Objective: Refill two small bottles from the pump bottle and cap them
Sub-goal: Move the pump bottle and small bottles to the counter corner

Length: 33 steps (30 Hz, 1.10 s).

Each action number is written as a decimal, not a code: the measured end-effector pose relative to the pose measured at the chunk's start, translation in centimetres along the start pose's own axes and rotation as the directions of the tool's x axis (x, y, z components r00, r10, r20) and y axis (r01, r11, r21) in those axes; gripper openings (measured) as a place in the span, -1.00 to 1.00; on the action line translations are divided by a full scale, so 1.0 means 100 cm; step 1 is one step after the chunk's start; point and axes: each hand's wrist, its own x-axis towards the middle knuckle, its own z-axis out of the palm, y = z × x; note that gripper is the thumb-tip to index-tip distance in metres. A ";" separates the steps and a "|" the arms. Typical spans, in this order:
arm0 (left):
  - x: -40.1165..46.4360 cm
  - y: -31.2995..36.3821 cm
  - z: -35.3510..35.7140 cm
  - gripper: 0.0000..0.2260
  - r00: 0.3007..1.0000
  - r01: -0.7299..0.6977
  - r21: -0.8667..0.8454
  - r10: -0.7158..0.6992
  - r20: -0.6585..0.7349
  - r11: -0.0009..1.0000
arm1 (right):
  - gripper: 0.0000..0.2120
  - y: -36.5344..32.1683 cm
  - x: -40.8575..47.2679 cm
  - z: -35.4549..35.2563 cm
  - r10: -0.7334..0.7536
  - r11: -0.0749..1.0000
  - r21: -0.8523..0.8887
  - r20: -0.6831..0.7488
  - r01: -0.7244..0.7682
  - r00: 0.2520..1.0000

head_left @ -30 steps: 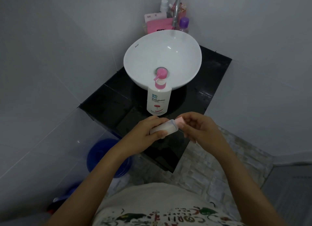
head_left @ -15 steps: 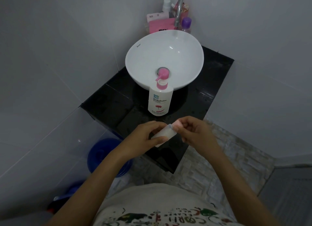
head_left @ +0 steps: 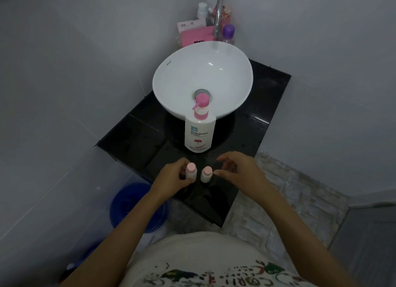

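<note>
Two small white bottles with pink caps stand upright side by side on the black counter (head_left: 252, 124). My left hand (head_left: 171, 178) is wrapped around the left small bottle (head_left: 191, 170). The right small bottle (head_left: 206, 174) stands free, with the fingertips of my right hand (head_left: 237, 172) just to its right, fingers apart and holding nothing. Behind them stands the white pump bottle (head_left: 199, 132) with a pink pump head, in front of the white basin.
A white bowl basin (head_left: 171, 81) with a chrome tap (head_left: 218, 14) fills the back of the counter. Pink packets and small bottles (head_left: 201, 29) crowd the corner behind it. A blue bucket (head_left: 132, 205) sits on the floor to the left below the counter edge.
Earlier both hands held one small bottle tilted in the air, the right at its cap. Now that bottle stands capped on the counter beside the other, and my right hand has let go.
</note>
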 end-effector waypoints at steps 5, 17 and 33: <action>0.011 -0.013 0.009 -0.71 0.999 0.017 -0.008 -0.016 0.040 1.000 | -0.65 0.010 0.006 -0.001 0.039 0.998 -0.040 -0.012 -0.039 0.999; 0.046 0.013 -0.058 -0.53 0.994 0.018 -0.117 -0.031 -0.106 0.993 | -0.42 0.026 0.081 0.003 0.125 0.984 0.137 -0.092 -0.112 0.988; 0.092 0.021 -0.051 -0.59 0.991 -0.094 -0.168 0.076 -0.110 0.981 | -0.56 0.026 0.117 0.019 0.011 0.968 0.252 0.014 -0.015 1.000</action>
